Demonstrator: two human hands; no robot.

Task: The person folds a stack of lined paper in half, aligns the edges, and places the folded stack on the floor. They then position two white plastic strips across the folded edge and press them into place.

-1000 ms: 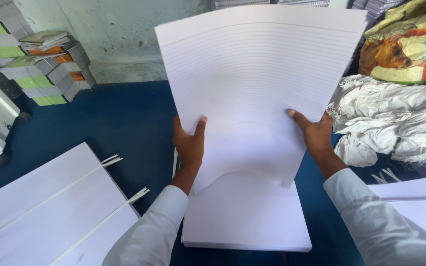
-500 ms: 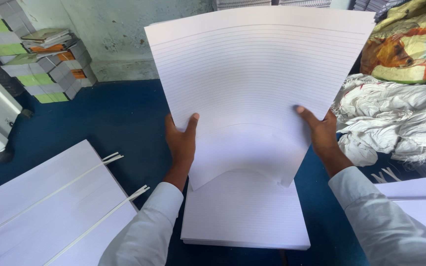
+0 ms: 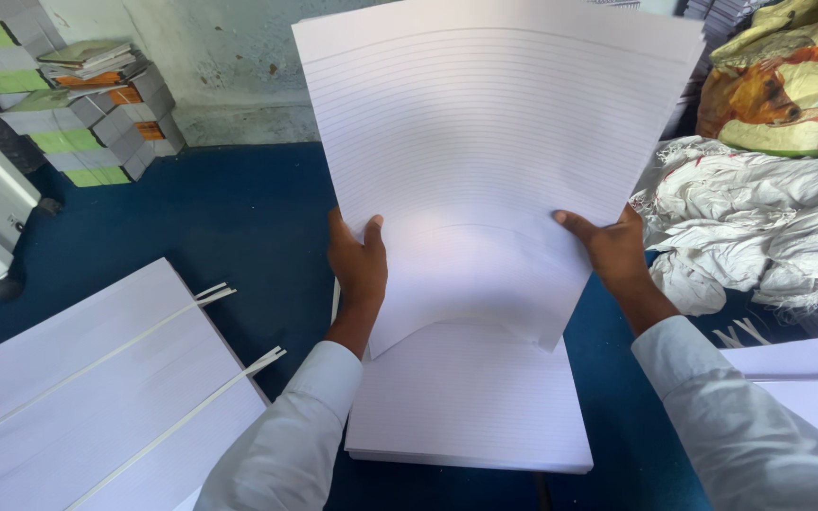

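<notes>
Two hands (image 3: 485, 260) grip a curved sheaf of thin ruled paper (image 3: 494, 161).

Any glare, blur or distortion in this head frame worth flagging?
Head view: the held ruled sheets are bright but their lines stay readable; both hands, left hand and right hand, are sharp; wide-angle stretch bends the corner book stacks; soft shadow under the sheets.

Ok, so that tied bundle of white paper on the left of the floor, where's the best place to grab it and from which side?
Probably by its two long edges, one hand from each side, between the straps. The tied bundle lies flat on the blue floor, and two thin white straps cross it; they look too thin to lift by. Both the left hand and the right hand hold the lined sheets.
</notes>
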